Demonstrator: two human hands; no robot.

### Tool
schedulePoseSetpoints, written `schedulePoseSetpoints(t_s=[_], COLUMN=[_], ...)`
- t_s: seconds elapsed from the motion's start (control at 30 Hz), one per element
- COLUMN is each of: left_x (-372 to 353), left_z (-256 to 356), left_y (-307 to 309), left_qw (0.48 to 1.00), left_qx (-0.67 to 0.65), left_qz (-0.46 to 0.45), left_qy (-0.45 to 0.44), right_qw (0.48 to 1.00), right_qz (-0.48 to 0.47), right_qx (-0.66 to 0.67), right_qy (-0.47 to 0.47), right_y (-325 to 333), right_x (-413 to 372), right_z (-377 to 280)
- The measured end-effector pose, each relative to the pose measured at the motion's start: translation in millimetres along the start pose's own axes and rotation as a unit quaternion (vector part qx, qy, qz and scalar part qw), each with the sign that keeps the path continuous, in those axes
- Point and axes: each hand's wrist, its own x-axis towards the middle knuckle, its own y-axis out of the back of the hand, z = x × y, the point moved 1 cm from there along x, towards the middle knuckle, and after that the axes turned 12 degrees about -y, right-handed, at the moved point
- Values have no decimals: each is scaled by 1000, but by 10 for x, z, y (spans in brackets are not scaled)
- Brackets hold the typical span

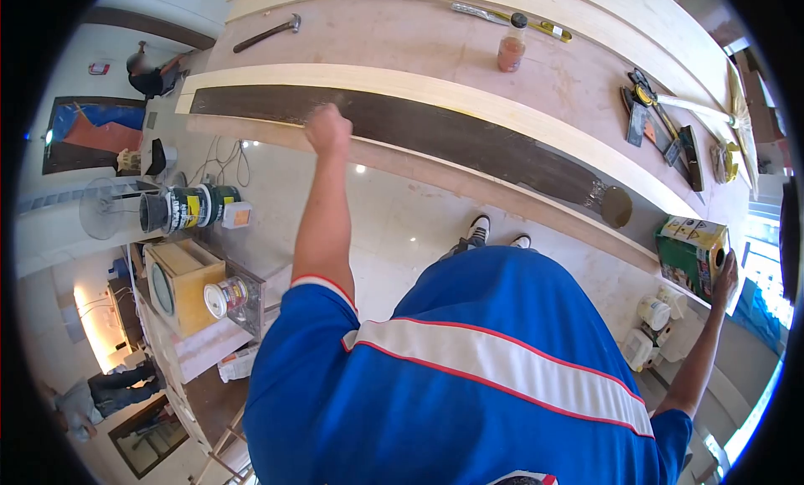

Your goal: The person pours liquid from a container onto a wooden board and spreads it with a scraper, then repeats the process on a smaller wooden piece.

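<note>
A long board (394,131) with a dark brown face and pale edges lies across the work surface. Over its left part is my left hand (328,129), fingers curled closed. What it holds, if anything, is hidden. Toward the board's right end sits a shiny brownish puddle (617,207), with a streaky wet patch (595,192) beside it and a greyer stretch of surface around it. My right hand (727,280) grips the side of a green and yellow metal can (692,249), which is tilted at the board's right end.
Behind the board are a hammer (268,34), a bottle (512,45), a tape measure (557,31), several hand tools (666,125) and a broom-like brush (741,108). Buckets (188,207) and white containers (649,326) stand on the floor. Two other people are at the left.
</note>
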Motion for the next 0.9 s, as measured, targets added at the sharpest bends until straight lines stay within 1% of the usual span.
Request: schedulePoseSetpoints(t_s=[0.07,0.17,0.2,0.27,0.37,0.43,0.47,0.5,0.53,0.57,0.6,0.7,0.77,0.8,0.83,0.87,0.9], left_x=[170,304,306,255,-130,-444,-635,-768,-942,-1071,-1133,-1088,-858,-789,-720,-655,-609], left_z=[-263,-341,-239,214,1290,2040,2356,2652,2986,3253,3378,3464,3251,3079,2892,2682,2459], left_y=[-100,-308,-304,-229,34,329,316,306,156,188,297,495,553,586,543,569,476], left_qw=[993,990,990,986,972,947,935,908,913,902,891,845,841,852,869,890,911], left_qx=[-29,-73,-96,-143,-164,-188,-210,-241,-249,-259,-270,-341,-365,-385,-396,-376,-347], left_qz=[-81,-98,-95,-89,-116,-154,-131,-148,-88,-69,-51,-87,-170,-132,-107,-115,-81], left_qy=[85,66,47,8,-119,-210,-253,-308,-313,-337,-361,-402,-362,-328,-277,-233,-208], right_qw=[1000,999,1000,1000,1000,1000,1000,1000,1000,1000,1000,1000,1000,1000,999,995,997], right_qz=[6,14,11,7,7,3,2,2,3,6,10,15,14,10,18,25,14], right_qx=[-4,-27,-21,-9,-7,-2,2,6,0,-6,-13,3,10,24,-11,-47,-34], right_qy=[4,28,18,-2,5,5,3,3,6,10,13,14,8,8,47,87,66], right_y=[2,-18,-10,27,22,12,12,20,17,-8,-17,-16,-26,-31,-52,-66,-38], right_x=[-14,24,-5,-73,-51,-52,-61,-51,-34,-3,4,-13,-47,-54,2,63,44], right_z=[-29,54,22,-91,-85,-67,-70,-85,-64,-5,-3,-18,-7,5,100,215,187])
